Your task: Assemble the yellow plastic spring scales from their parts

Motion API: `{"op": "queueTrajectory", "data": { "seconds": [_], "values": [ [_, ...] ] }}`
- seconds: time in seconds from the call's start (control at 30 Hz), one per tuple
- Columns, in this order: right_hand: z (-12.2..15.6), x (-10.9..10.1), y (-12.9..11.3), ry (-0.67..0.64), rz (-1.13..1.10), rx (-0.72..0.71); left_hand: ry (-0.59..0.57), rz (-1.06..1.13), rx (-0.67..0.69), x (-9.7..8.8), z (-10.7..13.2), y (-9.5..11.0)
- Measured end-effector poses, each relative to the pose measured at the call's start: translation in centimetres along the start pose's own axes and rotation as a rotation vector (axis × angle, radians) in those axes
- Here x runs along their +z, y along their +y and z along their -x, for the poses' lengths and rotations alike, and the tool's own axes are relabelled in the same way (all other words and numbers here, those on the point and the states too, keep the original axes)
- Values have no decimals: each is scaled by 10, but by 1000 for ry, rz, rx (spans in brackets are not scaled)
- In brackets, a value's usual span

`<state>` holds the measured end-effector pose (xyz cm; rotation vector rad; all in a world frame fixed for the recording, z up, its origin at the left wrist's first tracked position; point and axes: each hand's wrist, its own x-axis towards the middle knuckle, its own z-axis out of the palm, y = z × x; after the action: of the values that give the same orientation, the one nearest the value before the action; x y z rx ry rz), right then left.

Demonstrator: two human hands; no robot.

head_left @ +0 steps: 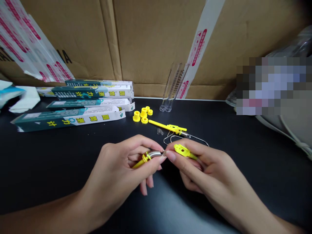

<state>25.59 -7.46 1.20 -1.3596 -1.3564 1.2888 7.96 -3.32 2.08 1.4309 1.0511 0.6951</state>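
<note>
My left hand (126, 162) is closed around a yellow plastic rod (138, 163), with a metal coil spring (154, 153) at its end, between thumb and forefinger. Fingertips of my right hand (202, 165) pinch at the spring's free end, nearly meeting the left fingertips. A second yellow plastic piece (182, 150) with a hole lies across the right hand, held in its fingers. What exactly sits between the right fingertips is hidden. Just beyond the hands lies another yellow rod (159, 124) with a short spring and wire hook (200, 140), beside a small pile of tiny metal parts (160, 131).
Several yellow caps (136, 116) stand behind the hands. Clear printed tubes (168, 94) stand upright near the cardboard wall (151, 42). Several long printed boxes (73, 118) lie at the left, with crumpled packaging (24, 99) beyond. A pale bag (292, 126) is at the right.
</note>
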Motion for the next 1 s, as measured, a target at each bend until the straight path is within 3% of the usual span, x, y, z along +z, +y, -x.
{"op": "queueTrajectory", "data": {
  "seconds": [0.4,0.7,1.0],
  "values": [
    [-2,-3,3,18,85,32,7,24,32,-3,1,-3],
    [7,-2,3,18,377,-189,17,-14,29,-3,-1,-2],
    [10,-1,8,20,501,-285,-7,-116,57,-1,-1,-6]
  ]
}}
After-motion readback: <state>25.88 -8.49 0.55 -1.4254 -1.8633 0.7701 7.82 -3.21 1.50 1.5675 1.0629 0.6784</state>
